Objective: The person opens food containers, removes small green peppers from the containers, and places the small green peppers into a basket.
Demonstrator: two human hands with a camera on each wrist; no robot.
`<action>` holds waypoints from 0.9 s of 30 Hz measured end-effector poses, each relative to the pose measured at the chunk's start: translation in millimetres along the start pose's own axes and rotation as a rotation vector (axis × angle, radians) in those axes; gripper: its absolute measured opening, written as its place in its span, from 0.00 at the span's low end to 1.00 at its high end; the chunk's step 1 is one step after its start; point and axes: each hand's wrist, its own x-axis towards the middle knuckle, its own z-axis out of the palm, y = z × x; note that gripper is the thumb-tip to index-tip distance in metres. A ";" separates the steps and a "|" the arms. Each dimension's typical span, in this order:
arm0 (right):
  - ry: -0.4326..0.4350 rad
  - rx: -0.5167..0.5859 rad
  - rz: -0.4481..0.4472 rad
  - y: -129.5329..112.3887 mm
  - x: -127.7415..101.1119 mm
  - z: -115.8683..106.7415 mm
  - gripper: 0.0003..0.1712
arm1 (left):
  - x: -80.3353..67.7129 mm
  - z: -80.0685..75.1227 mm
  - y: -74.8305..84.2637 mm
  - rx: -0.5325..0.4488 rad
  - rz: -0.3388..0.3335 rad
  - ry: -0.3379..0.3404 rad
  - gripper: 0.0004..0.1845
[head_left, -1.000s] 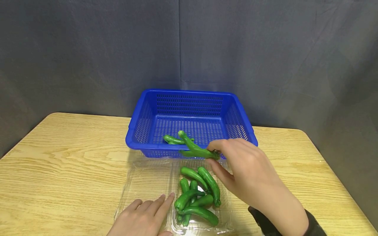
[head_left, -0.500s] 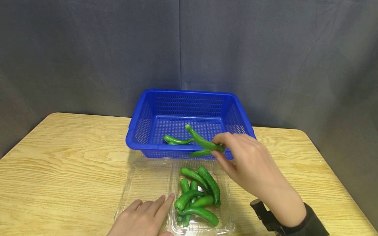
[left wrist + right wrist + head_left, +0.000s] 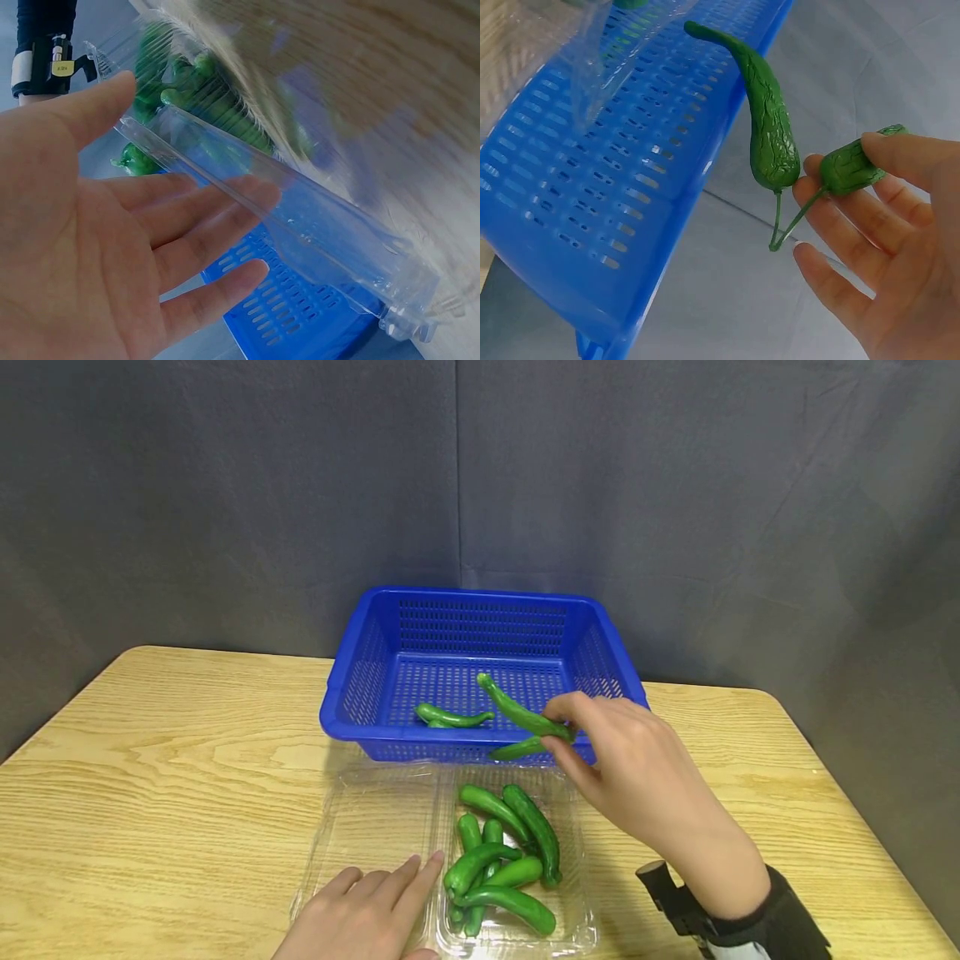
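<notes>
My right hand [image 3: 645, 768] pinches a green chili pepper [image 3: 847, 169] between thumb and fingers, over the near rim of the blue basket [image 3: 347, 731]. A second, wrinkled green pepper [image 3: 771, 124] sticks out beside it; their thin stems meet at the ends in the right wrist view. My left hand [image 3: 363, 910] lies with straight fingers on the lid side of an open clear plastic clamshell box [image 3: 375, 810]. In the left wrist view its fingers [image 3: 214, 214] show partly through the clear plastic. Several green peppers [image 3: 513, 906] lie piled in the box's right half.
Inside the basket, near its front wall, lie a few green peppers [image 3: 453, 718]. The basket stands behind the box on a wood-grain table [image 3: 187, 760]. A dark grey curtain [image 3: 675, 510] hangs behind the table.
My right hand has moved slightly up and to the right with the two peppers, then nearly stopped. The left hand, the box and the basket have stayed in place.
</notes>
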 end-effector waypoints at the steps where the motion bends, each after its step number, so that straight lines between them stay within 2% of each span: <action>1: -0.005 -0.001 0.003 0.9 -0.2 0.7 0.15 | 0.0 -0.1 0.1 -0.001 0.000 0.001 0.42; 18: -0.049 -0.008 0.029 14.3 -4.0 10.7 0.15 | -0.6 2.0 -0.2 0.024 0.015 0.059 0.41; 27: -0.081 -0.012 0.060 17.3 -5.7 13.1 0.14 | -0.5 1.9 -0.4 0.018 0.014 0.052 0.42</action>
